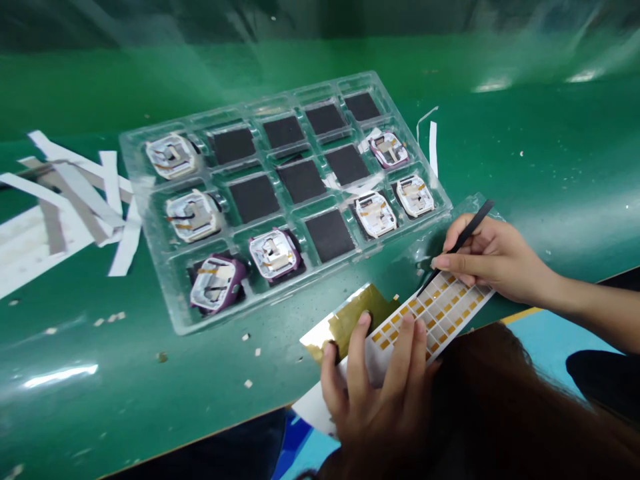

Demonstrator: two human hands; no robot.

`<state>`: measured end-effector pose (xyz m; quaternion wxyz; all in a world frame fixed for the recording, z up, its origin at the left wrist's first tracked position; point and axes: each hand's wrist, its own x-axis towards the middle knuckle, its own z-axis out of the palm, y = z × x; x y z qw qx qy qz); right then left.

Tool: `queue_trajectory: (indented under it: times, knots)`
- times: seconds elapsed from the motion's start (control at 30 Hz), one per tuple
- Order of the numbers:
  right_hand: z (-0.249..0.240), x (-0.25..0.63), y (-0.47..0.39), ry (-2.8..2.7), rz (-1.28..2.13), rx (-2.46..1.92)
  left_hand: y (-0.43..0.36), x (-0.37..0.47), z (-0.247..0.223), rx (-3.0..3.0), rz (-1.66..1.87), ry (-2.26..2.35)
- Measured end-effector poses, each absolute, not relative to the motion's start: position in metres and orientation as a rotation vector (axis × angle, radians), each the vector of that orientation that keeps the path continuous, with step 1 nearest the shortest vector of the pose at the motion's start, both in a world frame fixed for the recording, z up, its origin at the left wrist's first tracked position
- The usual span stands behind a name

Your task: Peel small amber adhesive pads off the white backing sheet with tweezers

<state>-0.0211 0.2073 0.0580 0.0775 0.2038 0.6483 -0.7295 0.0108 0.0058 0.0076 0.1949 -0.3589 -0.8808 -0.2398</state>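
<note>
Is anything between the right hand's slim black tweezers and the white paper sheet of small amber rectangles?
Nothing visible: the tweezers in the right hand point unobstructed at the far edge of the sheet. The left hand rests on it, off to one side.

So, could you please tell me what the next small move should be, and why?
I'd probably ease the tip of the black tool under the nearest amber piece, because the right hand holds that tip at the gridded sheet while the left hand rests on it.
</note>
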Motion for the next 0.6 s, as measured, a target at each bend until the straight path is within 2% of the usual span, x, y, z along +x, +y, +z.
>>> queue_trajectory:
  times: [0.4,0.6]
  knots:
    - [0.06,-0.021,0.207,1.938,-2.171,0.618,0.009,0.011,0.009,-0.975,-0.666,-2.49]
    - [0.049,-0.023,0.209,1.861,-2.267,0.578,-0.001,0.011,0.001,-1.01,-0.61,-2.464]
